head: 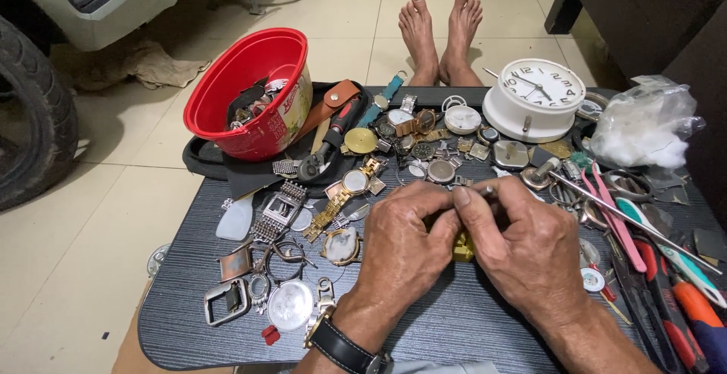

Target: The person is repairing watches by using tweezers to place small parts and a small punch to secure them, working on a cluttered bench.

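My left hand (405,241) and my right hand (522,249) meet over the middle of a dark tray table (454,321). Together they pinch a small yellow-gold part (463,249) that shows between the fingers. A thin metal tool tip (485,190) sticks out above my right fingers. My left wrist wears a black-strapped watch (341,344). Right beside my left hand lie a gold watch (344,192) with a link band and a round watch case (341,245).
A red bowl (250,90) of parts leans at the back left. A white clock (534,98) and a plastic bag (644,124) stand at the back right. Screwdrivers and tweezers (644,230) lie along the right edge. Bare feet (439,29) rest beyond the table.
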